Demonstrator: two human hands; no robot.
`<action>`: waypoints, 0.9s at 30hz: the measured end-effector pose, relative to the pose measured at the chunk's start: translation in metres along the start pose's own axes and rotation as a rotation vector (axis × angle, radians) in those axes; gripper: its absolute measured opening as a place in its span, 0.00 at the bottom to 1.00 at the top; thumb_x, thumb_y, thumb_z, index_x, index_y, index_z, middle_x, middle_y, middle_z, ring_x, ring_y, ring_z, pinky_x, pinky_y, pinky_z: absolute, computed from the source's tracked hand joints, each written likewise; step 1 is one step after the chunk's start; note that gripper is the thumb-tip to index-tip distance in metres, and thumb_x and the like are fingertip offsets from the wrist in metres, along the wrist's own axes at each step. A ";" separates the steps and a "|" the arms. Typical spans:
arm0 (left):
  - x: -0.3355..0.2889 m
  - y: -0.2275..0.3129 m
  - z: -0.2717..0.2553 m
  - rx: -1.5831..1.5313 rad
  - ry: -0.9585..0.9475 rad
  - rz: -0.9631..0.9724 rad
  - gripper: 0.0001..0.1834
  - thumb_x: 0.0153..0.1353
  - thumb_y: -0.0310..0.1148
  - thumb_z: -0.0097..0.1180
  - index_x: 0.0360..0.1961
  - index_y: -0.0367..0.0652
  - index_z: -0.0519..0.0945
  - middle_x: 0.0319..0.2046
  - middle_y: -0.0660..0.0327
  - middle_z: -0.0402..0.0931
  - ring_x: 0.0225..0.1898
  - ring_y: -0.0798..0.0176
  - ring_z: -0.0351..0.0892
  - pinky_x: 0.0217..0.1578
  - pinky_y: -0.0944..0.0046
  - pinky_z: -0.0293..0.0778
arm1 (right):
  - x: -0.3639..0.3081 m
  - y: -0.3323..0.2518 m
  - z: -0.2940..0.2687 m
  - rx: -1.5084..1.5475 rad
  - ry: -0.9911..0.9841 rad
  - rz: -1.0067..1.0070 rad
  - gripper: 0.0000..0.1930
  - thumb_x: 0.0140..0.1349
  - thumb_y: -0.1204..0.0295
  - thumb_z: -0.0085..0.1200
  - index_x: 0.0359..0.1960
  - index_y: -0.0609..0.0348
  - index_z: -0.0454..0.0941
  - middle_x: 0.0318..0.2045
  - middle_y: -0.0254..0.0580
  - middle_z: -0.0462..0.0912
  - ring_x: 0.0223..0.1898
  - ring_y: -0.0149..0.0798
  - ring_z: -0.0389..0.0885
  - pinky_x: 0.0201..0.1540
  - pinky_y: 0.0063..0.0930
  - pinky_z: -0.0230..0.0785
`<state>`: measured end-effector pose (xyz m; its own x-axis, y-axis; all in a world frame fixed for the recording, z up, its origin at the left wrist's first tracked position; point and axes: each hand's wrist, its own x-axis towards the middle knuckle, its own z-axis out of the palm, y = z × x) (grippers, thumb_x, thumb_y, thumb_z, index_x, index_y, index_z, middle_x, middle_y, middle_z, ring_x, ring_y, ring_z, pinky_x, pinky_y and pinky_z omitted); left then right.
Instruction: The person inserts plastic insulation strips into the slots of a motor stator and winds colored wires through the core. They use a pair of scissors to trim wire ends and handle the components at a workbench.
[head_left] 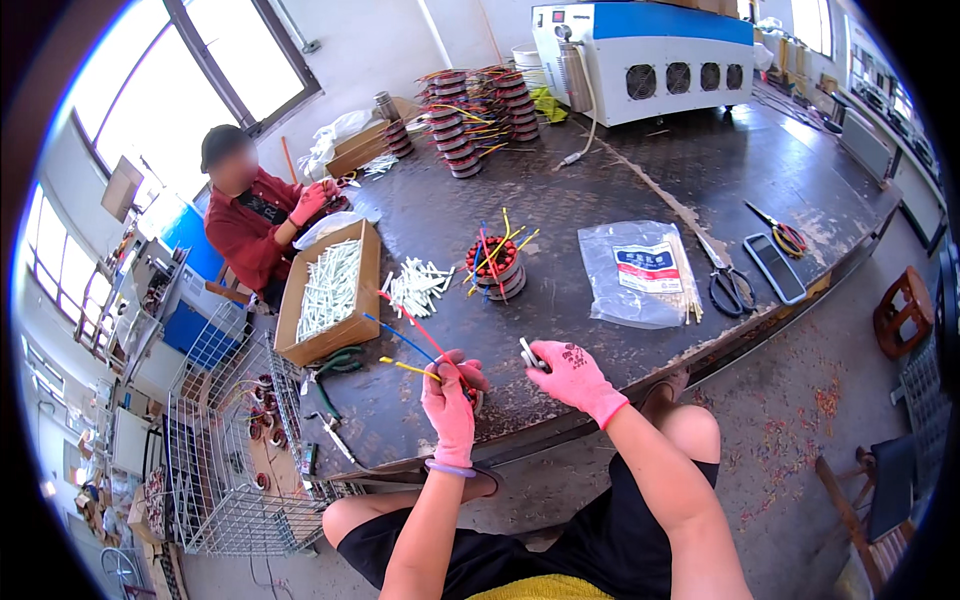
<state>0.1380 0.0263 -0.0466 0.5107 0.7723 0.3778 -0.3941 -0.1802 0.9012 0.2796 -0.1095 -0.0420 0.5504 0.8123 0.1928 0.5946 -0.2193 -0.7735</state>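
The left hand (452, 398), in a pink glove, has its fingers pressed together and pinches wires (400, 338), a red, a blue and a yellow one, which lie over the near edge of the surface (420, 220). Their long axes fan out from those fingers between nine and eleven o'clock, with the tips pointing away from the right hand (572, 378). That hand, gloved in pink too, sits at three o'clock from the left, well apart from the wires, its fingers curled around a small pale-and-dark thing (531, 355) whose kind I cannot tell. The relation that matters most, I judge, is that the wires lie at about nine o'clock from this thing, with the left hand much the nearer. Part of what looks like a wound coil (477, 402) shows at the left hand's four o'clock, mostly hidden. A box (340, 340) of white tubes stands at ten o'clock from the left hand. As for print, the clear bag (610, 285) at one o'clock from the right hand bears a dark blue, red and white label (648, 268) with lettering, mostly too small to make out; the right glove's back carries a dark printed mark.
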 end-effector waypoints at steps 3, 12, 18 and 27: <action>0.001 0.016 -0.003 -0.020 -0.080 -0.131 0.20 0.74 0.43 0.49 0.54 0.35 0.73 0.32 0.59 0.81 0.33 0.69 0.79 0.37 0.69 0.73 | 0.005 0.000 -0.002 0.030 -0.048 0.074 0.13 0.59 0.62 0.55 0.36 0.61 0.74 0.34 0.54 0.81 0.40 0.59 0.80 0.41 0.48 0.71; 0.008 0.035 -0.011 -0.018 -0.245 -0.108 0.13 0.74 0.33 0.47 0.47 0.33 0.76 0.26 0.62 0.78 0.25 0.72 0.74 0.41 0.66 0.75 | 0.027 -0.079 -0.045 1.091 0.007 -0.008 0.08 0.68 0.68 0.56 0.44 0.56 0.76 0.30 0.27 0.75 0.28 0.19 0.68 0.29 0.16 0.60; -0.012 0.057 -0.017 -0.014 -0.196 -0.224 0.12 0.74 0.33 0.48 0.45 0.33 0.77 0.23 0.62 0.75 0.19 0.77 0.64 0.22 0.75 0.63 | 0.040 -0.126 -0.077 1.072 0.005 -0.163 0.07 0.68 0.69 0.56 0.41 0.57 0.76 0.26 0.25 0.73 0.25 0.19 0.67 0.25 0.16 0.58; -0.013 0.053 -0.020 0.068 -0.277 -0.210 0.11 0.71 0.29 0.47 0.44 0.32 0.78 0.33 0.56 0.83 0.20 0.78 0.63 0.24 0.74 0.63 | 0.050 -0.123 -0.071 0.593 0.241 -0.328 0.11 0.67 0.67 0.58 0.34 0.64 0.74 0.20 0.41 0.74 0.22 0.33 0.72 0.27 0.31 0.65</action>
<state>0.0952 0.0184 -0.0077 0.7666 0.6041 0.2174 -0.2116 -0.0820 0.9739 0.2758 -0.0805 0.1060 0.5526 0.6294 0.5464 0.3706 0.4017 -0.8374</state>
